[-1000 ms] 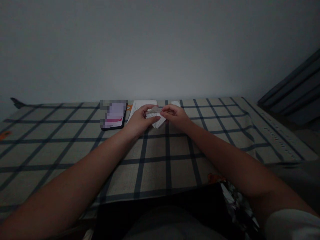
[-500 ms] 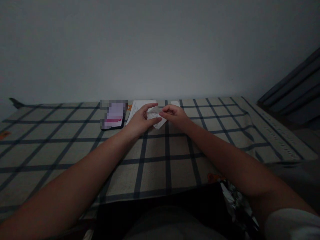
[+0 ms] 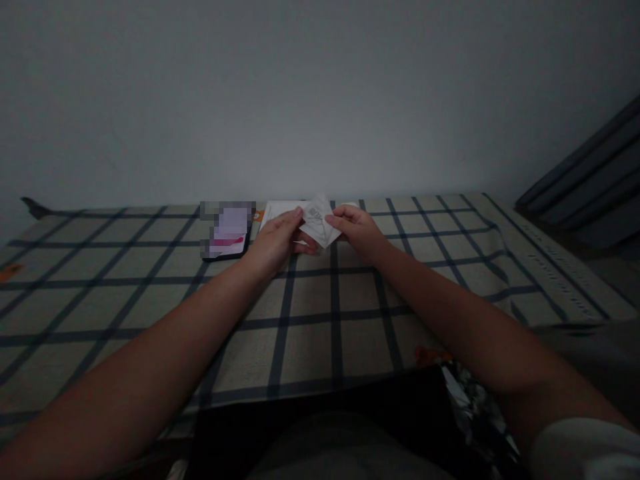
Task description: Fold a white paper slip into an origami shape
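A pale grey wall (image 3: 320,100) fills everything toward 12 o'clock from the centre of the view. Below it spreads a light cloth with dark crossing stripes (image 3: 310,353), lettered along its edge at 3 o'clock. A dark, pleated curtain (image 3: 595,177) slants down between 2 and 3 o'clock. The person's lap (image 3: 325,433) lies in shadow at 6 o'clock, and two bare forearms reach inward from 8 and 4 o'clock.

The left hand (image 3: 277,240) sits at 9 o'clock, just off centre, its upper fingertip touching the left corner of a folded paper (image 3: 320,223) while the lower fingers stretch out beneath; I cannot tell whether they grip it. The right hand (image 3: 363,230), at 3 o'clock, pinches the paper's opposite edge, thumb in front and fingers curled behind.

Farther out at 9 o'clock, a phone (image 3: 230,233) lies on the cloth, its screen lit and partly blurred. A white sheet (image 3: 280,208) lies at 10 o'clock, partly hidden by the left hand.

The folded paper is tilted between the hands at the centre, faint grey marks on its face.
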Demonstrator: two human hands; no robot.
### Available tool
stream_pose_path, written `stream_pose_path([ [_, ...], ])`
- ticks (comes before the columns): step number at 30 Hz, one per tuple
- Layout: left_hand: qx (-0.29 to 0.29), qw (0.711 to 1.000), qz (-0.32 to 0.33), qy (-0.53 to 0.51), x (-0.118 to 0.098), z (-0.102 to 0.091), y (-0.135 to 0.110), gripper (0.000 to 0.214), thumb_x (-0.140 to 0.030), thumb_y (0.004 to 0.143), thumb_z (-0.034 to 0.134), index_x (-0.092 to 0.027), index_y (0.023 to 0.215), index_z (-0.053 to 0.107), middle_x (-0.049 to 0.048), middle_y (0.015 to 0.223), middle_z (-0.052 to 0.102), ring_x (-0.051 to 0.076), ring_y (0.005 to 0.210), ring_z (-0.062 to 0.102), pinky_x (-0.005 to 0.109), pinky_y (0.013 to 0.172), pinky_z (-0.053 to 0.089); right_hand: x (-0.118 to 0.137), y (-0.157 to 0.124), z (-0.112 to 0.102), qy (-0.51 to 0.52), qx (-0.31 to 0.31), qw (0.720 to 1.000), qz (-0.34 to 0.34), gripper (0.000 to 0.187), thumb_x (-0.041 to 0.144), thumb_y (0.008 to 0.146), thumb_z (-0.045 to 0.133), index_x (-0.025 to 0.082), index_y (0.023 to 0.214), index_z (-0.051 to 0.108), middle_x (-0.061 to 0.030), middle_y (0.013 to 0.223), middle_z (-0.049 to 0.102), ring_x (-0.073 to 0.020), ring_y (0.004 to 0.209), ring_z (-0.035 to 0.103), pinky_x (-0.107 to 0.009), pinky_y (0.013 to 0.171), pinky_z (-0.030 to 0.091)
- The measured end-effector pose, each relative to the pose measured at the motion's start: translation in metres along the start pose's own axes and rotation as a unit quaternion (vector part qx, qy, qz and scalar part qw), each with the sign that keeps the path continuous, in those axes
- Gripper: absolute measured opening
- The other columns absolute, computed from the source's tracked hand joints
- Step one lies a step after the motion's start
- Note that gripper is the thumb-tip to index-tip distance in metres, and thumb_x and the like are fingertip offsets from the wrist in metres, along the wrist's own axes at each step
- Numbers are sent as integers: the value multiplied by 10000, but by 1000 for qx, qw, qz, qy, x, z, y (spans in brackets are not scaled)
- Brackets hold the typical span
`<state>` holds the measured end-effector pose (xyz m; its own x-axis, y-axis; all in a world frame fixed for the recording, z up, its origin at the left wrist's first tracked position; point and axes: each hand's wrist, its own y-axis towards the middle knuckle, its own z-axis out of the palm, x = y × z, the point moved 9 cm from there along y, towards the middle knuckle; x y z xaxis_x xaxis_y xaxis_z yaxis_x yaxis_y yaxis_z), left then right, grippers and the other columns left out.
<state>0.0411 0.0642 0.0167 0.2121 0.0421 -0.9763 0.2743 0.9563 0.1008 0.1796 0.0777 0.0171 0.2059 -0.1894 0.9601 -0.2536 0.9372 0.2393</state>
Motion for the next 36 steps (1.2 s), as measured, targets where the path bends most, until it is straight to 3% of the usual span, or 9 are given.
stream_pose_path([
  [3,6,1000,10,1,-3,1,-1,443,-557,777,751,-154,942,670,52,746,695,135,538,626,256,517,554,2,0,2,-3,7,1000,-2,416,509,672,814,181,797,592,22,736,630,-103,662,588,-242,632,509],
  [8,14,1000,-12,-19,-4,4,-2,487,-612,835,643,-147,973,675,75,791,707,145,545,629,297,539,567,-1,0,2,12,5,1000,15,448,527,646,825,186,812,586,7,777,645,-115,694,603,-256,646,523],
  [13,21,1000,-3,-16,-4,4,-4,404,-512,804,726,-147,973,686,51,720,684,146,564,632,283,555,564,-2,1,1,14,5,1000,16,439,521,656,817,189,815,579,14,764,623,-117,697,600,-254,637,519],
  [21,10,1000,-8,2,-5,4,-7,343,-428,727,819,-137,894,750,74,786,726,140,612,654,238,540,565,-1,1,1,11,19,1000,6,408,490,675,825,174,800,600,19,742,614,-98,673,574,-239,643,485],
  [36,-3,998,-49,46,-1,-1,-6,316,-406,645,884,-144,789,780,67,816,740,128,665,645,215,561,539,-2,0,3,-39,44,998,-23,363,464,711,821,164,796,635,17,752,629,-91,680,566,-229,642,442],
])
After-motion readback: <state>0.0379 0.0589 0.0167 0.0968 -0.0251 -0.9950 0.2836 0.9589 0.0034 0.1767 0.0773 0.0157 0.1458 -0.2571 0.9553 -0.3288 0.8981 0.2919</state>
